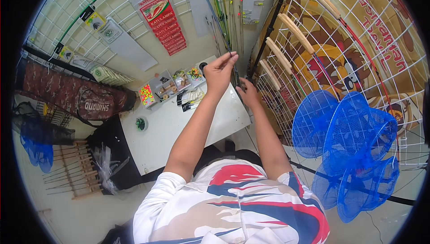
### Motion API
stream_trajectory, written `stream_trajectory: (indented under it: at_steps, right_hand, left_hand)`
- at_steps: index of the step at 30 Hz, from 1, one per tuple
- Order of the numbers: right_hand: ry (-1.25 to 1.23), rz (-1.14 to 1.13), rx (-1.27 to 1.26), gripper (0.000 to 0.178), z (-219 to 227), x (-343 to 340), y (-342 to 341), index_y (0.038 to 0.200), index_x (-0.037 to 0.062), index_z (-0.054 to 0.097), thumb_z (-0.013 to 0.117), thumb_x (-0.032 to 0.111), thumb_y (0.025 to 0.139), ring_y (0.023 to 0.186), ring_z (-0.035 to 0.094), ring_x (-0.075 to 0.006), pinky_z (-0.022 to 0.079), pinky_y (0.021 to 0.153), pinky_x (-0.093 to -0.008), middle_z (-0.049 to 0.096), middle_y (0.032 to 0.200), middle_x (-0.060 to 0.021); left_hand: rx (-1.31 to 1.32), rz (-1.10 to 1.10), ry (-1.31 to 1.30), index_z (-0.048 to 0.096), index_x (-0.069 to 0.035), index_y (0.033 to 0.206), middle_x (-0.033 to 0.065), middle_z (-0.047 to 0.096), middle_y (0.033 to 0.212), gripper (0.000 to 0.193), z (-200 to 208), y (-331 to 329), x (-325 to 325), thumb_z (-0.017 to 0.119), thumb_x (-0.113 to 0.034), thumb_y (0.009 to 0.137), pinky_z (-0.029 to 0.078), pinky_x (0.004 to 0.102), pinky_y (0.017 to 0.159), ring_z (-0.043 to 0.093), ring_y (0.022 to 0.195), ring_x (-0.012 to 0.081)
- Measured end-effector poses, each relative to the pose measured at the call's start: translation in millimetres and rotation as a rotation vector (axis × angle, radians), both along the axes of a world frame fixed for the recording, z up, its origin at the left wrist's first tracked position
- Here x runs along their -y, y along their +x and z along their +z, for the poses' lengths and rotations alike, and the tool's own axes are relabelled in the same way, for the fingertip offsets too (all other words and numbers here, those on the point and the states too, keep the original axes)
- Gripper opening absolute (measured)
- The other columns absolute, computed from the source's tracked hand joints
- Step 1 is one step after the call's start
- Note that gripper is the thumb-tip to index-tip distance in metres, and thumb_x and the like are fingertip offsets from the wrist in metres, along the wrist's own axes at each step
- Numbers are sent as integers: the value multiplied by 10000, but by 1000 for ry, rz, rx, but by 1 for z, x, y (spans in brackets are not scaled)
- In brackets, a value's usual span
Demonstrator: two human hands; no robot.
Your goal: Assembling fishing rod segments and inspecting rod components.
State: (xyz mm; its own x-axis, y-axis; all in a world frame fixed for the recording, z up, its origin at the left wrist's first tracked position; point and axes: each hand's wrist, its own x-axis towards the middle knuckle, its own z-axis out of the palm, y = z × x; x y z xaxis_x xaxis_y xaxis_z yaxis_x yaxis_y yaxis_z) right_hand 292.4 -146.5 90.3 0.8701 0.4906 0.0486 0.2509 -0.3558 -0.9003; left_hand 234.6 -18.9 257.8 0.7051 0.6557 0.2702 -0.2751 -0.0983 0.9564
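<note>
The left hand (219,71) is rising above the white table (179,127), its fingertips pinching together on the upper part of a thin dark rod (234,67) that is running down between both hands. The right hand (247,95) is sitting lower and just to the right, closing around the lower end of the same rod, though how tightly the fingers are wrapping it is hard to tell. The rod is thus lying nearly upright between the two hands, near the edge of the table and in front of the wall. Just behind the hands, a bundle of slim green and dark rods (221,11) is hanging against the wall. To the left on the table, a clear compartment box (168,85) with small coloured bits is lying open. To the right, a white wire grid (358,56) is carrying rods with pale wooden handles (291,31), and below it blue mesh nets (354,150) are hanging. Far left, a brown camouflage rod bag (76,94) is leaning against the wall.
</note>
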Motion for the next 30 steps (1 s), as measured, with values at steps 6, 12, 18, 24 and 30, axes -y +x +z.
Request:
stream_trajectory:
  at_steps: [6,12,18,24,30]
  right_hand:
    - [-9,51,99,285,-13,-2,1,1144,33,670,690,179,899,1076,657,-309,503,914,-365,685,1133,-179]
    - [-20,120,-19,293,-20,-4,-4,1185,46,644,655,188,929,901,690,-257,514,822,-338,709,980,-172]
    - [-28,72,-16,301,-39,-3,-19,1192,66,611,662,193,924,811,684,-260,516,738,-364,650,816,-156]
    - [9,208,-67,181,-43,0,-42,948,29,572,628,196,906,786,544,-206,455,784,-341,579,843,-106]
    - [-109,306,136,366,-65,1,-42,769,34,558,384,255,1003,898,506,-333,370,872,-404,575,826,-151]
  left_hand:
    - [103,23,-66,728,9,1072,59,735,921,217,23,-22,-4,743,-106,889,528,222,761,663,830,72]
    - [178,136,-25,672,43,1124,96,720,918,250,34,-47,-15,689,-118,933,563,272,753,687,829,139]
    - [202,417,-128,604,39,1167,90,701,961,298,0,-67,-52,644,-182,970,530,231,689,661,827,106]
    - [137,628,-84,525,48,1268,130,663,1111,391,-25,-111,-89,639,-177,969,539,286,811,646,978,159]
    - [-2,1266,783,469,-36,1327,169,497,1334,663,-41,-122,-74,811,-159,772,293,505,1124,410,1312,397]
